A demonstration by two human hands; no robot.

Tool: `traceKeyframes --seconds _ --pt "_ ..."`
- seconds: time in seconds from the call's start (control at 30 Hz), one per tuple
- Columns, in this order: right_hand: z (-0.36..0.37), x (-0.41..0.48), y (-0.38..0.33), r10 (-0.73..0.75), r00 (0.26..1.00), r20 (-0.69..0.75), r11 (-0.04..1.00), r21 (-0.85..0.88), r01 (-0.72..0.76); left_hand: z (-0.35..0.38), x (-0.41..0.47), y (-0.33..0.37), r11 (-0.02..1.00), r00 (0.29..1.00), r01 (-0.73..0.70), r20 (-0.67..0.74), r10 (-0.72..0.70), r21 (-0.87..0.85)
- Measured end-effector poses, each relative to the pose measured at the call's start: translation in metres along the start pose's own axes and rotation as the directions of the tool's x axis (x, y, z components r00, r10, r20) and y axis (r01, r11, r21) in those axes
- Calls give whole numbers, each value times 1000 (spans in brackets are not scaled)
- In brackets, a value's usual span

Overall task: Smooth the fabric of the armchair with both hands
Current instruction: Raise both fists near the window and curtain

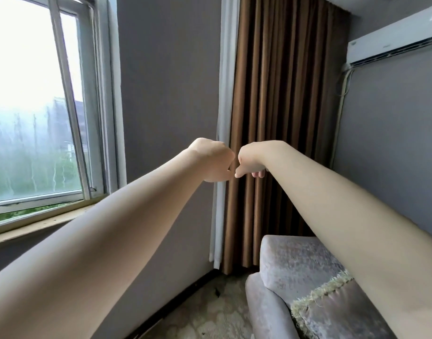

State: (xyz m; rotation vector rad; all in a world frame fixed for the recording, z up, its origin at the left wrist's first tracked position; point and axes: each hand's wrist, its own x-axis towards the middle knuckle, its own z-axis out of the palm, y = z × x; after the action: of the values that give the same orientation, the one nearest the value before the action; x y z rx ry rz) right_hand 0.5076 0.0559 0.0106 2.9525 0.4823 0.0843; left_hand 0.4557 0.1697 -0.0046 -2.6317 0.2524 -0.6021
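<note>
Both my arms are stretched out in front of me at chest height. My left hand (213,162) and my right hand (250,160) are closed into fists, knuckles almost touching, in the middle of the view before the curtain. Neither holds anything. The grey velvet armchair (293,263) stands low at the right, well below and apart from both hands. A fringed grey cushion (332,309) lies on its seat, partly hidden by my right forearm.
A brown curtain (283,118) with a white liner hangs in the corner behind my fists. A window (36,106) with a sill fills the left. An air conditioner (393,48) is mounted high on the right wall. Patterned carpet (217,311) lies beside the armchair.
</note>
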Motion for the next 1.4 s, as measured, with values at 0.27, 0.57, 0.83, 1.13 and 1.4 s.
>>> traceKeyframes --seconds 0.27,0.57,0.83,1.13,1.4 --pt "13 170 0 145 989 -1 987 76 -144 108 162 -72 988 988 -143 -49 146 49" --pt "60 316 64 329 934 141 942 26 -335 224 324 -64 919 917 -392 -98 387 -38" --pt "66 481 150 410 909 71 911 16 -412 309 496 -56 915 913 -397 -132 386 -74" --pt "79 673 208 349 933 88 935 32 -352 409 684 -65 898 915 -403 -73 396 -179" --pt "143 780 284 489 857 160 872 -55 -487 478 828 -7 788 806 -590 -179 564 -176"
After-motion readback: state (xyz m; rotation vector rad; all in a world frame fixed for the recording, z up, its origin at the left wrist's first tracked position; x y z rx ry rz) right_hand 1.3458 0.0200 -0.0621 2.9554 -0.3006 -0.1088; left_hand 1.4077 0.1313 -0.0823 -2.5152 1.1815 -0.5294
